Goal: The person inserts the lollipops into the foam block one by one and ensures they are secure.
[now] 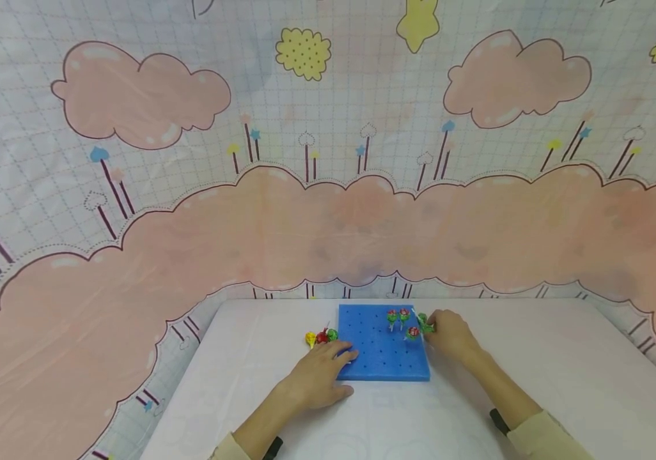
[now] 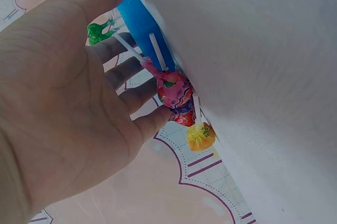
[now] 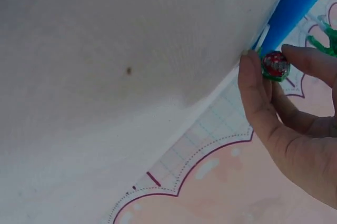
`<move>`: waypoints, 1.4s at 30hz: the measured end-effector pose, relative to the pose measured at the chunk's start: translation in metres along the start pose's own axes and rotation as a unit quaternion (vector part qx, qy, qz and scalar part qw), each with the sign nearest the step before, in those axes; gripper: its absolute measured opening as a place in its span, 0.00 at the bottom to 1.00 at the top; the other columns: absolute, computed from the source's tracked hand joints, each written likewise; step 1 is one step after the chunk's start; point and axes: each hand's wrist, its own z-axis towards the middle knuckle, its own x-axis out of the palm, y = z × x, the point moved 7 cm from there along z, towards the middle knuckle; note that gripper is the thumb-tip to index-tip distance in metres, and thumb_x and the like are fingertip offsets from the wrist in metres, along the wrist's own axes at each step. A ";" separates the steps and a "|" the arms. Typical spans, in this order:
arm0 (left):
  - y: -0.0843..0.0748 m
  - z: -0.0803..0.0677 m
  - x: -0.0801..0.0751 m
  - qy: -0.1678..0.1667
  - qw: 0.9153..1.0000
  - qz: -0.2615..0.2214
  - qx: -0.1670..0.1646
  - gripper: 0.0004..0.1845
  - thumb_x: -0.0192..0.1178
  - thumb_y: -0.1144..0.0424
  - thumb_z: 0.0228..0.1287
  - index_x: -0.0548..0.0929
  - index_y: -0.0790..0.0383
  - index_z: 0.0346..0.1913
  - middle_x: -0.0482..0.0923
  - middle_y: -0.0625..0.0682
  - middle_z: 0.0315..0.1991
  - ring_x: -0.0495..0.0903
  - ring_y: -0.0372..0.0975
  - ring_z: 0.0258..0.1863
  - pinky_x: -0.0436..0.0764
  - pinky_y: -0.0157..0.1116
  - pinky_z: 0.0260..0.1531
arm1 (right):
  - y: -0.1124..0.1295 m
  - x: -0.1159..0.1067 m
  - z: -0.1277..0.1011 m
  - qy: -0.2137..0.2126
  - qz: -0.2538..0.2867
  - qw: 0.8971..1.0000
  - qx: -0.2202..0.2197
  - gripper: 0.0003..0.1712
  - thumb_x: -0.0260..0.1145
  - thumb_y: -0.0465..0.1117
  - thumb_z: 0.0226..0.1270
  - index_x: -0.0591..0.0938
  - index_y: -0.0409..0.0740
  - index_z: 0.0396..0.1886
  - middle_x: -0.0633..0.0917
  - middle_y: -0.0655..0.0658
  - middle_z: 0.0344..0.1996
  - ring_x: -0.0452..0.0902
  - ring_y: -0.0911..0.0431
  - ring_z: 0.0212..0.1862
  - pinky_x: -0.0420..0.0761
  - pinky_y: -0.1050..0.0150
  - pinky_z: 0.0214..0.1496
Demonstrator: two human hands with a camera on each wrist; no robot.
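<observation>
White table [image 1: 535, 383]: blue foam board [image 1: 382, 358], left grip [image 1: 316, 377] flat; right grip [image 1: 449, 333] pinching lollipop [image 1: 424, 323]; three loose lollipops [image 1: 321, 337].

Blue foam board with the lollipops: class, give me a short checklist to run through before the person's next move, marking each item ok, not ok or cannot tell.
1. Blue foam board lies flat on the white table: ok.
2. Left hand rests on the board's near left corner, steadying it: ok.
3. Right hand pinches a green-wrapped lollipop at the board's right edge: ok.
4. Stick of that lollipop lined up with a hole: cannot tell.
5. Planted lollipops stand upright: ok.
6. Loose lollipops lie left of the board, near the left hand: ok.
</observation>
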 end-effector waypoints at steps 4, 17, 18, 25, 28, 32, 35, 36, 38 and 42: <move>0.000 0.000 0.000 -0.001 1.000 0.003 -0.001 0.37 0.65 0.41 0.70 0.71 0.47 0.78 0.64 0.49 0.79 0.61 0.47 0.80 0.62 0.53 0.77 | 0.000 -0.002 -0.001 -0.014 0.015 1.000 0.001 0.16 0.72 0.33 0.66 0.82 0.27 0.49 0.83 0.40 0.37 0.78 0.49 0.37 0.86 0.56 0.40; 0.000 0.000 0.000 -0.001 1.000 0.007 0.000 0.37 0.65 0.41 0.70 0.71 0.47 0.78 0.64 0.49 0.79 0.61 0.46 0.79 0.62 0.53 0.77 | 0.001 -0.017 -0.003 -0.085 0.050 0.995 -0.030 0.15 0.73 0.35 0.65 0.83 0.31 0.48 0.85 0.39 0.39 0.82 0.50 0.37 0.86 0.57 0.37; 0.000 0.000 0.000 -0.001 1.000 0.007 0.001 0.37 0.65 0.41 0.70 0.71 0.47 0.78 0.64 0.49 0.79 0.61 0.46 0.79 0.62 0.53 0.77 | 0.001 -0.019 -0.004 -0.093 0.055 0.994 -0.032 0.16 0.73 0.35 0.65 0.82 0.31 0.49 0.86 0.39 0.39 0.82 0.50 0.36 0.86 0.57 0.36; 0.000 0.000 0.001 -0.001 1.000 0.008 0.001 0.37 0.65 0.41 0.70 0.70 0.48 0.78 0.64 0.49 0.79 0.60 0.46 0.80 0.61 0.53 0.78 | 0.004 -0.027 -0.006 -0.135 0.074 0.987 -0.036 0.18 0.73 0.37 0.65 0.80 0.33 0.51 0.87 0.39 0.39 0.83 0.50 0.37 0.85 0.57 0.36; 0.000 0.000 0.001 -0.001 1.000 0.008 0.002 0.37 0.65 0.41 0.71 0.70 0.48 0.78 0.64 0.49 0.79 0.60 0.46 0.80 0.61 0.53 0.78 | 0.004 -0.027 -0.007 -0.132 0.073 0.988 -0.029 0.15 0.73 0.37 0.65 0.80 0.35 0.47 0.86 0.40 0.38 0.82 0.50 0.36 0.84 0.59 0.34; 0.000 0.000 -0.001 0.000 1.000 0.005 0.003 0.37 0.65 0.41 0.71 0.70 0.48 0.78 0.64 0.49 0.79 0.60 0.46 0.80 0.61 0.53 0.78 | 0.005 -0.027 -0.008 -0.132 0.076 0.988 -0.030 0.14 0.73 0.37 0.65 0.80 0.36 0.45 0.86 0.40 0.37 0.81 0.51 0.36 0.84 0.60 0.34; -0.001 0.000 -0.002 0.000 1.000 0.004 0.003 0.37 0.65 0.42 0.71 0.71 0.49 0.78 0.64 0.50 0.79 0.61 0.47 0.80 0.61 0.53 0.78 | 0.007 -0.029 -0.009 -0.143 0.077 0.986 -0.039 0.13 0.73 0.37 0.65 0.81 0.37 0.45 0.86 0.41 0.37 0.82 0.50 0.36 0.83 0.60 0.34; -0.002 -0.001 -0.003 0.001 1.000 0.003 0.003 0.37 0.65 0.42 0.71 0.71 0.49 0.78 0.64 0.50 0.79 0.61 0.47 0.79 0.61 0.53 0.78 | 0.008 -0.030 -0.010 -0.148 0.076 0.985 -0.043 0.13 0.73 0.37 0.65 0.81 0.37 0.45 0.86 0.41 0.37 0.81 0.50 0.36 0.83 0.61 0.34; -0.002 -0.001 -0.004 0.000 1.000 0.003 0.003 0.37 0.65 0.42 0.70 0.71 0.49 0.78 0.64 0.50 0.79 0.61 0.47 0.79 0.62 0.53 0.78 | 0.010 -0.031 -0.011 -0.159 0.073 0.983 -0.053 0.13 0.73 0.36 0.65 0.82 0.37 0.46 0.86 0.41 0.37 0.81 0.50 0.36 0.82 0.61 0.34; -0.002 -0.001 -0.004 -0.002 1.000 0.006 0.005 0.37 0.65 0.42 0.71 0.71 0.49 0.78 0.65 0.50 0.79 0.61 0.47 0.79 0.62 0.52 0.78 | 0.015 -0.034 -0.013 -0.181 0.066 0.978 -0.075 0.13 0.73 0.36 0.65 0.84 0.36 0.46 0.86 0.41 0.38 0.80 0.50 0.36 0.81 0.61 0.35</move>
